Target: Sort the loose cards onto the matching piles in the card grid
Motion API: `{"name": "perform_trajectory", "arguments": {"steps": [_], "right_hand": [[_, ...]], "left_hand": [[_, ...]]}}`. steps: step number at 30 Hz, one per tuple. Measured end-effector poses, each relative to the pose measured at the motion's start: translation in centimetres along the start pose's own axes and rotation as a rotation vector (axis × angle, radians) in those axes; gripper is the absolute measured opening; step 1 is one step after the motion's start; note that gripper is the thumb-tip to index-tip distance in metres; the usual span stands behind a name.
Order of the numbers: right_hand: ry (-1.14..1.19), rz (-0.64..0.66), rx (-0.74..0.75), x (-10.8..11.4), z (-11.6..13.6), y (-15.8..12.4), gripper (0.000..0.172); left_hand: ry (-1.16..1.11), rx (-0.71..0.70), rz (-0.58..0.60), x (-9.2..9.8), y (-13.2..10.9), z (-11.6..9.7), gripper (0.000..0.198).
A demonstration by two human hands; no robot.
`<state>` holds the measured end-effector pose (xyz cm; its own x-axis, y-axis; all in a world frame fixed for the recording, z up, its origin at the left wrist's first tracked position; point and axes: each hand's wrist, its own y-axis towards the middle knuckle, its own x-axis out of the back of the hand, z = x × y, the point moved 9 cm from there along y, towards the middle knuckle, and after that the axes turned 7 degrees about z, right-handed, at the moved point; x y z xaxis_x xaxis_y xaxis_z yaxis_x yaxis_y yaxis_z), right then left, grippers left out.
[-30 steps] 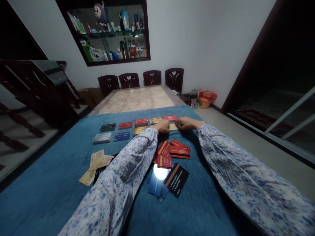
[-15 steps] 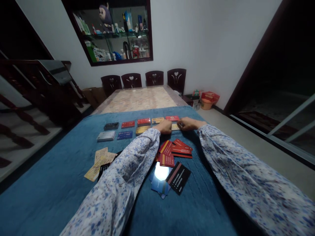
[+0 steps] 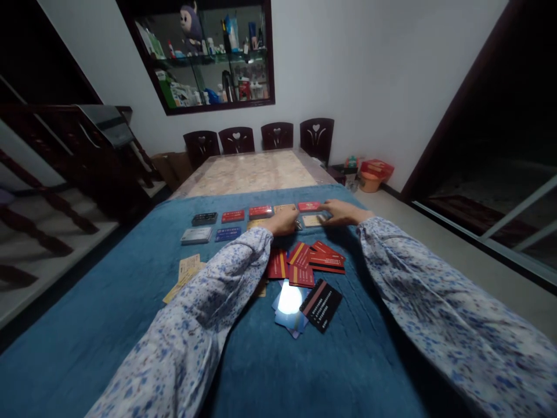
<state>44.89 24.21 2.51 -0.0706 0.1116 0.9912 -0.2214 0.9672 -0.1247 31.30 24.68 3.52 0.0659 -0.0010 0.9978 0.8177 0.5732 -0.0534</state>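
Note:
My left hand [image 3: 284,222] is closed over the near row of cards, its fingers curled; what they hold, if anything, I cannot make out. My right hand [image 3: 343,213] has its fingers apart, the tips at the right edges of a red card stack [image 3: 308,206] and a cream card [image 3: 311,220]. Left of these lie a yellow stack [image 3: 285,208], red stacks [image 3: 260,211] [image 3: 233,216], a black stack [image 3: 204,219], a silver stack [image 3: 196,235] and blue cards [image 3: 228,233]. A gold stack [image 3: 256,223] is partly behind my left hand.
Nearer me on the blue cloth [image 3: 331,371] lie loose red cards [image 3: 301,275], a black card [image 3: 321,305], glare-lit blue cards [image 3: 289,322] and yellow cards [image 3: 188,266] partly under my left sleeve. Beyond are a marble tabletop [image 3: 261,171] and several chairs [image 3: 316,139].
My left hand has drawn left, away from the cream card, which now shows more fully. My right hand's fingers have spread. The view has shifted slightly.

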Motion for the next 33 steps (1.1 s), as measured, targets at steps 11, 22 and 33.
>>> {"name": "perform_trajectory", "arguments": {"steps": [11, 22, 33], "right_hand": [[-0.032, -0.128, 0.031, 4.1, 6.2, -1.6, 0.033], [-0.013, -0.161, 0.116, 5.4, 14.8, -0.8, 0.029], [0.075, -0.186, 0.317, 5.2, 23.4, -0.2, 0.025]], "left_hand": [[0.013, -0.019, -0.113, 2.2, -6.1, 1.0, 0.031], [-0.010, 0.055, -0.157, 1.5, -13.9, 5.8, 0.026], [-0.056, 0.163, -0.198, -1.0, -22.3, 9.2, 0.021]]}}
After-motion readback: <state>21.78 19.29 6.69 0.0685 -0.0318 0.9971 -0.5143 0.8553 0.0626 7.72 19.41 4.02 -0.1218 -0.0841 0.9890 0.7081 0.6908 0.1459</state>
